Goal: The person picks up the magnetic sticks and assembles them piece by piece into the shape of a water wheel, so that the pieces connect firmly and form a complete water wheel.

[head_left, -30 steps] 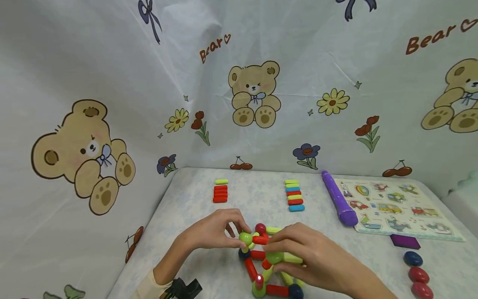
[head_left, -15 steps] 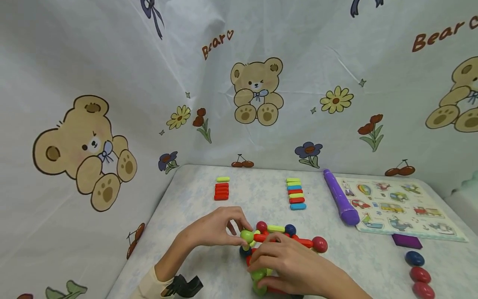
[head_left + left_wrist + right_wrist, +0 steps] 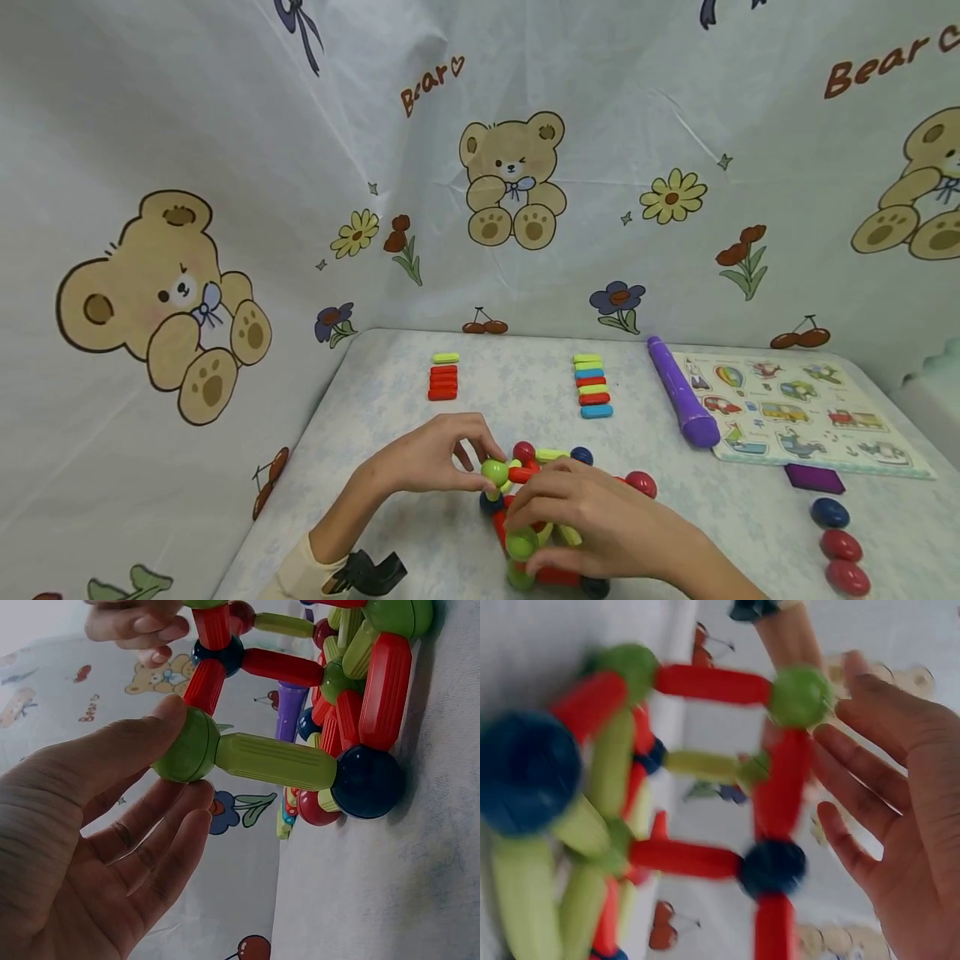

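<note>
A magnetic ball-and-stick frame (image 3: pixel 281 761) of red and yellow-green rods with green, blue and red balls stands on the table. My left hand (image 3: pixel 438 454) pinches a green ball (image 3: pixel 187 746) at its upper left corner between thumb and fingers. A yellow-green rod (image 3: pixel 274 761) joins that ball to a dark blue ball (image 3: pixel 367 781). My right hand (image 3: pixel 900 772) has relaxed fingers right at the near upper green ball (image 3: pixel 800 697). From this ball red rods run to a lower green ball (image 3: pixel 630 671) and a blue ball (image 3: pixel 772 866). The right hand hides part of the frame in the head view.
Red and yellow-green rods (image 3: pixel 443 382) lie stacked at the back, beside a mixed-colour row of rods (image 3: pixel 593 386). Right of these are a purple microphone-shaped toy (image 3: pixel 684 396), a picture board (image 3: pixel 806 408), a purple block (image 3: pixel 814 478), and blue and red balls (image 3: pixel 840 546).
My right hand has carried a green ball left and toward me, onto the upright red rod at the near corner, and its fingers have loosened. The left hand keeps its pinch.
</note>
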A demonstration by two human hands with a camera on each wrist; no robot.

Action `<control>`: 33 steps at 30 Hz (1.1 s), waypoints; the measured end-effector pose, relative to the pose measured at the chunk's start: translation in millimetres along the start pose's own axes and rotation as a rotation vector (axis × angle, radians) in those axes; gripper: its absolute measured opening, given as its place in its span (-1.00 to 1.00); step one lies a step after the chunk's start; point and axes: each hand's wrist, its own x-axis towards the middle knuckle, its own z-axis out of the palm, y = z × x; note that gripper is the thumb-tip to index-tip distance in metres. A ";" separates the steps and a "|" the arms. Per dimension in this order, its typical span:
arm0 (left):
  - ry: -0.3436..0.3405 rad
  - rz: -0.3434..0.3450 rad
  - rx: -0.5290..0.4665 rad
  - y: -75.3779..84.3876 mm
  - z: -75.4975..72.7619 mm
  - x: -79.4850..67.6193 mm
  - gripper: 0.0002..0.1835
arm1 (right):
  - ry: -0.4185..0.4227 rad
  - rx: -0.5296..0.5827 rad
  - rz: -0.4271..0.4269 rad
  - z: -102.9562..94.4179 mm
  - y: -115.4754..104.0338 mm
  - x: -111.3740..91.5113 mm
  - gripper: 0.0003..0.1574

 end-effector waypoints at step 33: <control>-0.006 0.001 -0.026 -1.8 0.7 0.3 -0.69 | 0.029 -0.088 0.606 -11.1 186.4 -68.9 -0.69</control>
